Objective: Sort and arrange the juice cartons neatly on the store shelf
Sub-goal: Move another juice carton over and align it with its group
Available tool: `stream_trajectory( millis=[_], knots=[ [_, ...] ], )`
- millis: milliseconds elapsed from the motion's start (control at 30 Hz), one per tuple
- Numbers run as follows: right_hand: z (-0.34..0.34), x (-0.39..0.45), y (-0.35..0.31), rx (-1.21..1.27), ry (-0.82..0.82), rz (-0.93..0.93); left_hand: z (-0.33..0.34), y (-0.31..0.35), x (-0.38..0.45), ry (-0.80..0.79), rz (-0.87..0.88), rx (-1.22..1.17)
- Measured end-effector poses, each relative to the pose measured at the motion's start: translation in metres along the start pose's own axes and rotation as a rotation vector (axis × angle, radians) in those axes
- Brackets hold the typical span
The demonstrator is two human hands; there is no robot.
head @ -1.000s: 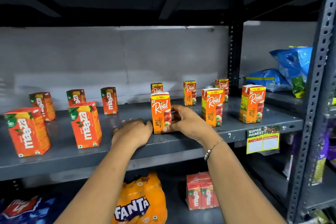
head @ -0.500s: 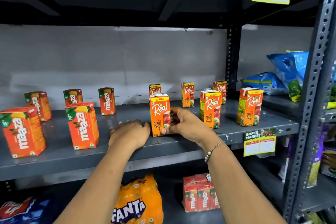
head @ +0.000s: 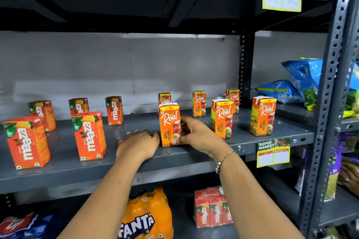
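On the grey shelf (head: 64, 169) stand several red Maaza cartons on the left, two in front (head: 26, 141) (head: 89, 135) and three behind (head: 114, 110). Orange Real apple cartons stand on the right, in a front row (head: 222, 118) (head: 262, 115) and a back row (head: 199, 103). My right hand (head: 196, 133) holds the front Real carton (head: 168, 122) at its right side, upright near the shelf's front edge. Left of that carton, my left hand (head: 138, 144) rests flat on the shelf, its thumb at the carton's base.
Blue snack bags (head: 279, 91) lie on the neighbouring shelf beyond the perforated upright (head: 328, 103). Below are an orange Fanta pack (head: 147, 217) and a wrapped pack of Maaza cartons (head: 211, 209). A price tag (head: 273, 152) hangs from the shelf edge. Another person's hand (head: 349, 178) shows at far right.
Both hands stay at the front Real carton; the carton and the hands have barely moved. The view has shifted slightly.
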State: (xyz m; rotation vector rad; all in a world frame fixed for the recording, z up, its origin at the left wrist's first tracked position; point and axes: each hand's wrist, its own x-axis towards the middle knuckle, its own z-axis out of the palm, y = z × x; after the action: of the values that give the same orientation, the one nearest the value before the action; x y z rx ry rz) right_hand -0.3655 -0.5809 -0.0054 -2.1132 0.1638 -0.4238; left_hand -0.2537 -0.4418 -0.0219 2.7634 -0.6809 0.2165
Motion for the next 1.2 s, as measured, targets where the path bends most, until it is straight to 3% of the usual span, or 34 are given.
stream_trajectory(
  millis=[933,1200],
  knots=[
    [-0.001,-0.001,0.001,-0.008,0.007,-0.007,-0.004,0.002,-0.005,0.003,0.031,0.010],
    [0.000,-0.004,0.001,0.038,0.075,-0.038,-0.009,0.004,-0.014,0.037,0.031,-0.060]
  ],
)
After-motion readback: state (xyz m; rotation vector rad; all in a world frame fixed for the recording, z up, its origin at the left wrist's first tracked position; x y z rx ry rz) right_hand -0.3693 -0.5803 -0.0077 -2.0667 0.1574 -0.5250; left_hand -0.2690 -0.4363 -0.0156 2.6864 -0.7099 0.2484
